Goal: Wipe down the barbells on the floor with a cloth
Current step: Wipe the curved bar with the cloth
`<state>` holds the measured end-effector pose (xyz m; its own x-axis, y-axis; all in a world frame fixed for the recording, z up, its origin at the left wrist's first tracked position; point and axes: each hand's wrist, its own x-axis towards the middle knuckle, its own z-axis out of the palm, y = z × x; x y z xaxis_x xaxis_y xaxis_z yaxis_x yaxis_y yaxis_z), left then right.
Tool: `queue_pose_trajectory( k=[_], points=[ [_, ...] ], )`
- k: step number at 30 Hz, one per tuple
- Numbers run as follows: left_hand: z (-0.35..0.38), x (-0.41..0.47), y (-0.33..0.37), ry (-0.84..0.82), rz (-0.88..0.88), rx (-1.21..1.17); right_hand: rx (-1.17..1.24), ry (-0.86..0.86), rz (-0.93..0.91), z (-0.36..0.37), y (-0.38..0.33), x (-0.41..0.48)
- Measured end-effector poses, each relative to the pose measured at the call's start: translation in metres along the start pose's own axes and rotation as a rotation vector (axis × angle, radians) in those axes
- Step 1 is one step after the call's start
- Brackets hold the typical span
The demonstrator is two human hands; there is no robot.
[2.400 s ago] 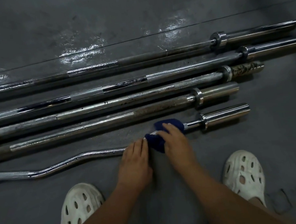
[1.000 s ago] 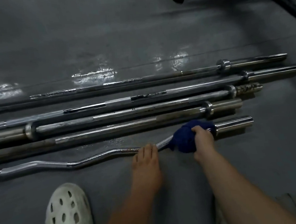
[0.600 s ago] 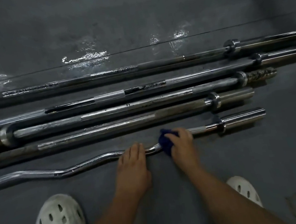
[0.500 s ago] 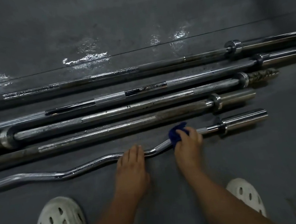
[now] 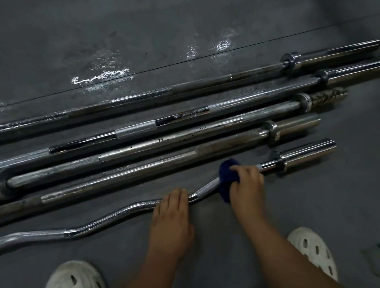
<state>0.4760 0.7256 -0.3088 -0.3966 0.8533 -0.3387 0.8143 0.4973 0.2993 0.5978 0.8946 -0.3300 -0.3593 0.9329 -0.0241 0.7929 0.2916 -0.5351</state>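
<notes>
Wiping in progress on the nearest bar; five bars lay on the grey floor (image 5: 173,29).

Four straight barbells (image 5: 136,128) filled mid-frame, long axes running lower left to upper right, several rust-spotted and apparently not yet wiped. Nearest, the curl bar (image 5: 112,217) lay roughly parallel, its sleeve pointing to the right edge. Left hand (image 5: 171,217) rested flat on its shaft, fingers together, steadying. Right hand (image 5: 246,184) had fingers closed around the blue cloth (image 5: 225,175), bunched on the shaft just left of the collar. Judged: early stage, most bars left.
</notes>
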Motion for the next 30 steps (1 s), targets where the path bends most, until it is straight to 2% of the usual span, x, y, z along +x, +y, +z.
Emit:
queue_pose_trajectory(
  k=[4,8,10,13,14,17,18,20,21,22,25,26,28,29,30],
  points=[
    [0.004,0.001,-0.003,0.011,0.005,0.000,0.060,0.087,0.170,-0.012,0.014,0.018],
    [0.006,0.006,0.001,0.012,0.009,-0.012,0.051,0.220,0.482,-0.006,0.018,0.017],
    [0.006,0.010,0.003,0.009,0.013,-0.012,0.050,0.159,0.380,0.013,-0.010,0.000],
    [0.004,0.013,0.007,-0.003,0.005,-0.016,0.064,-0.048,0.018,0.022,-0.023,-0.015],
    [0.003,0.014,0.008,0.001,0.010,-0.021,0.092,-0.053,0.040,0.019,-0.013,-0.008],
    [0.002,0.019,0.010,0.030,0.020,-0.020,0.149,0.156,0.422,0.002,0.010,0.012],
    [0.003,0.020,0.010,0.029,0.020,-0.015,0.113,0.135,0.408,0.003,0.004,0.011],
    [0.004,0.020,0.013,0.011,0.034,-0.013,0.053,-0.086,0.088,0.010,-0.015,-0.004],
    [0.004,0.020,0.014,-0.005,0.040,-0.014,0.095,-0.147,-0.014,0.012,-0.014,-0.009],
    [0.003,0.020,0.016,-0.018,0.045,-0.013,0.121,-0.139,-0.012,0.010,-0.010,-0.008],
    [0.004,0.027,0.018,0.002,0.053,-0.015,0.194,0.150,0.378,0.005,0.011,0.007],
    [0.005,0.029,0.019,0.000,0.048,-0.027,0.175,0.135,0.374,0.008,0.007,0.005],
    [0.007,0.031,0.021,-0.023,0.039,-0.047,0.094,-0.093,0.020,0.017,-0.011,-0.013],
    [0.008,0.030,0.022,-0.026,0.039,-0.046,0.124,-0.157,-0.070,0.022,-0.011,-0.020],
    [0.008,0.030,0.023,-0.027,0.042,-0.038,0.183,-0.142,-0.041,0.020,-0.007,-0.019]
  ],
)
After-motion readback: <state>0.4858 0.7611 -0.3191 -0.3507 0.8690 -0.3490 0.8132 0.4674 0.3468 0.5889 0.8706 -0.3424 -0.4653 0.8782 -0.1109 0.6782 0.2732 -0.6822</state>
